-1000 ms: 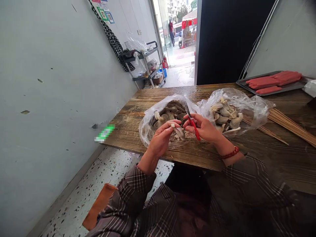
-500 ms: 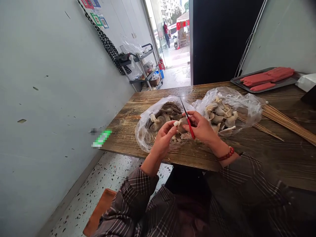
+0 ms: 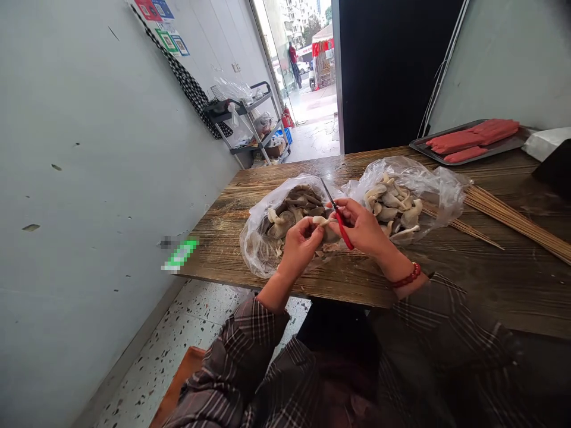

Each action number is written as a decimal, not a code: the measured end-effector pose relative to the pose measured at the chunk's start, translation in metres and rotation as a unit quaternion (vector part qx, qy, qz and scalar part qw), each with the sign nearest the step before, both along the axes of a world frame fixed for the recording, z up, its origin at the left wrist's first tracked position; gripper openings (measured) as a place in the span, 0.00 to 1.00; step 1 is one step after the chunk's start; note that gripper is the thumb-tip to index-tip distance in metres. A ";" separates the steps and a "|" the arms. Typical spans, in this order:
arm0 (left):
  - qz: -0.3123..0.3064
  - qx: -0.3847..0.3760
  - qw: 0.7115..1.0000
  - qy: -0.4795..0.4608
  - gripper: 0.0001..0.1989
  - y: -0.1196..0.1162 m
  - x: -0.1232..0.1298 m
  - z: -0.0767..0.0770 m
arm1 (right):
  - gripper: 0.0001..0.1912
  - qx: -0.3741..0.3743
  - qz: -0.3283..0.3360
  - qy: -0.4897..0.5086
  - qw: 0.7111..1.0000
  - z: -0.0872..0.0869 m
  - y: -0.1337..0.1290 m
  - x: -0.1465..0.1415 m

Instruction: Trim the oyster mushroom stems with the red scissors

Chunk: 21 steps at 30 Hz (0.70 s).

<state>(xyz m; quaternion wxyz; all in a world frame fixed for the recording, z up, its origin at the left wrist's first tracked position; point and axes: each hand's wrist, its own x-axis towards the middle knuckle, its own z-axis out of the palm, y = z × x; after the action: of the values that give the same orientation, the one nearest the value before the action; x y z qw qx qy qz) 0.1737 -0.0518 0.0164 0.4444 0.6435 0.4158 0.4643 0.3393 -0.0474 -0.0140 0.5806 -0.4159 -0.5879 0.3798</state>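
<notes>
the long dark-brown wooden table [image 3: 214,252] bears a crumpled clear plastic bag at left [image 3: 251,252] with grey-brown mushrooms [image 3: 281,223], and a second clear plastic bag at right [image 3: 451,190] with paler beige mushrooms [image 3: 392,208]. the work seems to be somewhere in its middle, because many pieces lie in both bags; which heap is the finished one, the view does not tell. the right hand [image 3: 363,229] grasps the red-handled scissors with dark metal blades [image 3: 342,228]; their long axis runs slantwise, the tips pointing away from the person and leftward. the left hand [image 3: 301,245] pinches one small cream-stemmed mushroom [image 3: 319,220], which is between both hands, apparently touched also by the right fingertips. its stem lies nearly crosswise, the end pointing left; this piece is probably not yet finished.
</notes>
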 end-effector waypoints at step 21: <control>0.021 0.130 0.982 0.133 0.07 0.016 0.023 0.003 | 0.26 -0.094 0.032 0.142 0.985 0.011 -0.003 -0.003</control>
<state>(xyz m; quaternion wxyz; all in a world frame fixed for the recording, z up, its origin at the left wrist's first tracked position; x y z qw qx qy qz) 0.1968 -0.0358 0.0192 0.2879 0.7427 0.4208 0.4341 0.3362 -0.0506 -0.0031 0.6037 -0.3915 -0.4741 0.5075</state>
